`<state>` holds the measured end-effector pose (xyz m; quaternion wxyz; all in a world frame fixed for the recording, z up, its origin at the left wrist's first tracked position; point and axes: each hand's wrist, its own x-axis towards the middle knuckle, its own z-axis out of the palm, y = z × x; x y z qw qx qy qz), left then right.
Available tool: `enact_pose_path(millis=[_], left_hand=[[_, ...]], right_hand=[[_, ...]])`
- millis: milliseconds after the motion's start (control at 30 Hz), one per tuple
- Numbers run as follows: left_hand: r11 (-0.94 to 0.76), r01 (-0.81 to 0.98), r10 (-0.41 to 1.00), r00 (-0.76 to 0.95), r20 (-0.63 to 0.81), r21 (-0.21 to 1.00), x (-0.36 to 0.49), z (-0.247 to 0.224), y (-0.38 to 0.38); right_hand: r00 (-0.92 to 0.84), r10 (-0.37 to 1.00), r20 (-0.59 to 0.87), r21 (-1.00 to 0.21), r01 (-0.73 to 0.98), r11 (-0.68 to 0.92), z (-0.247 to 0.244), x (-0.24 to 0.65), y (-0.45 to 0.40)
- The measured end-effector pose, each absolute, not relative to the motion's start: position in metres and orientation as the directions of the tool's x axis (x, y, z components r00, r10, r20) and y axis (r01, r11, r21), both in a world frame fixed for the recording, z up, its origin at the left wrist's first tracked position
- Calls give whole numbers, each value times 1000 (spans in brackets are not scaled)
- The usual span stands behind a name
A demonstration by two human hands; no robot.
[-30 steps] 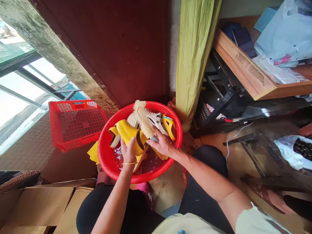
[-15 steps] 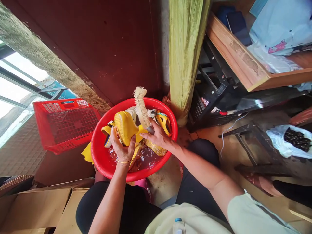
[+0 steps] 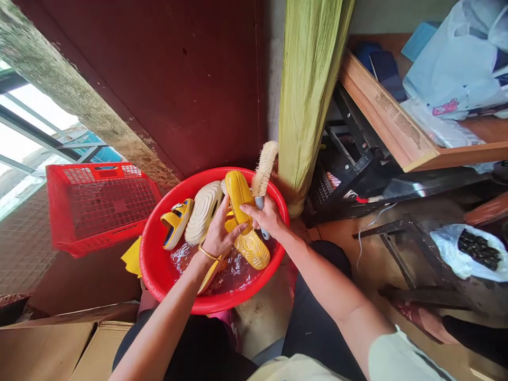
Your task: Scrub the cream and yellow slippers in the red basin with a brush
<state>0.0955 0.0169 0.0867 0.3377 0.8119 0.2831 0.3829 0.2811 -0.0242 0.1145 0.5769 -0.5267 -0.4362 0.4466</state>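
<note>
A plain yellow slipper [image 3: 239, 197] is tilted up above the red basin [image 3: 159, 286]. My left hand [image 3: 220, 233] grips its lower left side, the thumb reaching across its lower end. In my right hand [image 3: 266, 216] is the grey handle of a scrub brush [image 3: 265, 168], its pale bristles pointing up. The right thumb also touches the slipper. Around my hands, the basin holds water, a yellow-and-white slipper [image 3: 177, 223], a cream slipper with its sole up [image 3: 203, 211] and a yellow patterned sole [image 3: 253, 250]. Part of another yellow shoe shows under my left hand.
A red plastic crate [image 3: 103, 206] stands left of the basin, with cardboard boxes [image 3: 47, 349] nearer me. Behind is a dark red panel [image 3: 159, 79] beside a yellow-green wrapped post [image 3: 309, 95]. An open wooden drawer [image 3: 397, 121] juts out at right; another person's foot [image 3: 431, 323] is below it.
The yellow slipper has moved right and turned upright, along with my left hand. The brush has swung right, away from the cream slipper, which shows more fully. My view has shifted slightly.
</note>
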Motion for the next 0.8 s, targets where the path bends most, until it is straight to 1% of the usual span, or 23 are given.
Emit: enact_pose_path(millis=[133, 200, 267, 333, 400, 433, 500, 533, 567, 600, 633, 700, 767, 800], left_hand=[[-711, 351, 695, 482, 533, 610, 111, 102, 30], [-730, 374, 679, 491, 545, 572, 114, 105, 33], [-720, 385, 685, 533, 497, 578, 106, 102, 40], [-656, 470, 746, 521, 414, 591, 88, 91, 49], [-509, 654, 861, 381, 337, 560, 62, 75, 61], [-436, 736, 899, 339, 276, 518, 47, 66, 67], [-325, 854, 946, 295, 136, 407, 20, 47, 76], [-279, 893, 959, 276, 62, 354, 9, 38, 80], [-236, 920, 968, 250, -6, 312, 0, 31, 83], [-204, 937, 971, 230, -61, 284, -6, 25, 85], [-183, 946, 971, 217, -101, 267, -11, 20, 86], [-172, 952, 967, 212, -142, 254, -14, 15, 89], [-192, 953, 957, 235, -171, 234, -11, 13, 89], [-203, 955, 952, 243, -184, 214, -9, 12, 89]], right_hand=[[224, 974, -3, -979, -199, 43, 123, 286, -10], [219, 976, 14, -967, -246, 69, 127, 290, -6], [254, 966, 39, -961, -255, 105, 130, 295, -4], [307, 950, 55, -962, -240, 134, 129, 301, -2], [333, 941, 55, -969, -208, 131, 124, 309, 2], [337, 940, 51, -976, -181, 118, 120, 312, 5], [347, 937, 30, -995, -79, 61, 112, 316, 12], [355, 935, 14, -1000, 9, 12, 109, 318, 14], [364, 932, 2, -990, 129, -48, 105, 318, 17], [368, 930, -5, -955, 273, -113, 103, 318, 18], [358, 934, -8, -890, 424, -170, 101, 318, 19], [313, 949, -13, -701, 675, -232, 99, 316, 16], [275, 962, -5, -533, 813, -235, 100, 313, 11], [266, 964, 9, -478, 848, -230, 102, 311, 8]])
